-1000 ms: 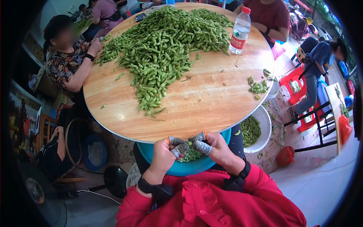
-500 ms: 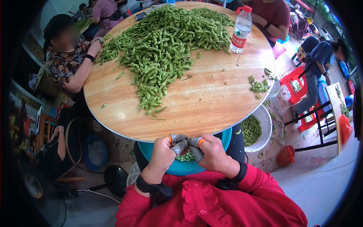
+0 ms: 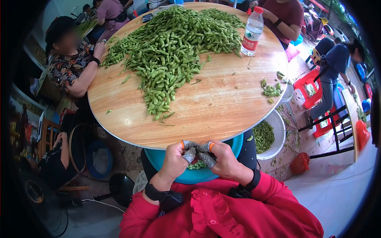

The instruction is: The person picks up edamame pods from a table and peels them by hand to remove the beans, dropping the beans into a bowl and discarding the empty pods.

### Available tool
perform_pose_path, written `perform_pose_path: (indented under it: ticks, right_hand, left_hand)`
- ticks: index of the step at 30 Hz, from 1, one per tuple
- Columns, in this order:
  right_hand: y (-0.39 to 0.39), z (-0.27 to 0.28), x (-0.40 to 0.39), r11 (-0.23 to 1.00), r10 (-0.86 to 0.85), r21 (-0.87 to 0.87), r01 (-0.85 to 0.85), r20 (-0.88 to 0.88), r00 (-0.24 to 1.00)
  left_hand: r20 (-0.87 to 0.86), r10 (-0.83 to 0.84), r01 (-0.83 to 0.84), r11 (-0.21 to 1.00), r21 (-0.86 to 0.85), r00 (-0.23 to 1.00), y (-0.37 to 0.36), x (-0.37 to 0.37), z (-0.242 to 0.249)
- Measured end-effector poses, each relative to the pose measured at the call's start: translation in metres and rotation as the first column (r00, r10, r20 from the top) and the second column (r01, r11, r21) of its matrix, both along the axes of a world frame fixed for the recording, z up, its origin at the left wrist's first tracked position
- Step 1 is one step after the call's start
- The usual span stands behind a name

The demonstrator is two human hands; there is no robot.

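My left hand point(image 3: 175, 159) and my right hand point(image 3: 225, 159) meet at the table's near edge, fingertips pressed together in grey finger covers with orange bands. Both are closed in a pinch, but whatever lies between the fingertips is too small and covered to make out. Just below them a blue basin point(image 3: 235, 150) sits on my lap, with shelled green beans point(image 3: 197, 165) inside. Across the round wooden table point(image 3: 222, 95) spreads a large heap of green soybean pods point(image 3: 174, 43), its narrow tail reaching toward me.
A water bottle point(image 3: 252, 33) with a red cap stands beside the heap. Loose pods point(image 3: 272, 89) lie at the right edge. On the floor to the right is a white basket point(image 3: 278, 135) of pods. People sit left and across; another bends over at the right.
My pinched hands have shifted very slightly to the right, still together over the basin. At the right, the bending person's arm now reaches down toward a board.
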State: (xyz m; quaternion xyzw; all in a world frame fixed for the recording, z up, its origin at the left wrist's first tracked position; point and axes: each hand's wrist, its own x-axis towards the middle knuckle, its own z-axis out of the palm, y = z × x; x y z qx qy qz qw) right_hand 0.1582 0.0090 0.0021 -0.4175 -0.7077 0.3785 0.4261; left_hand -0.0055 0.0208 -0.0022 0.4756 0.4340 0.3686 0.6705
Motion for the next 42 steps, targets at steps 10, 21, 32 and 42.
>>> perform_pose_path:
  ticks: [10, 21, 32, 42]
  right_hand:
    - [-0.001, 0.0, 0.012, 0.975, -0.047, -0.22, 0.012, -0.152, 0.987]
    - [-0.03, -0.001, 0.136, 0.765, -0.561, -0.179, 0.619, 0.285, 0.777]
    - [0.001, -0.002, 0.03, 0.722, 0.05, -0.581, -0.376, -0.497, 0.866]
    - [-0.003, 0.007, 0.031, 0.697, 0.025, -0.594, -0.402, -0.54, 0.841]
  left_hand:
    - [0.297, 0.176, -0.111, 0.968, -0.223, 0.939, 0.0, 0.001, -0.015]
    - [0.399, 0.039, 0.005, 0.994, -0.109, 0.916, 0.0, 0.004, -0.007]
    - [0.149, -0.033, 0.012, 0.99, 0.138, 0.988, -0.012, 0.008, 0.007]
    - [0.034, -0.11, 0.1, 0.969, 0.225, 0.993, -0.009, 0.01, 0.003]
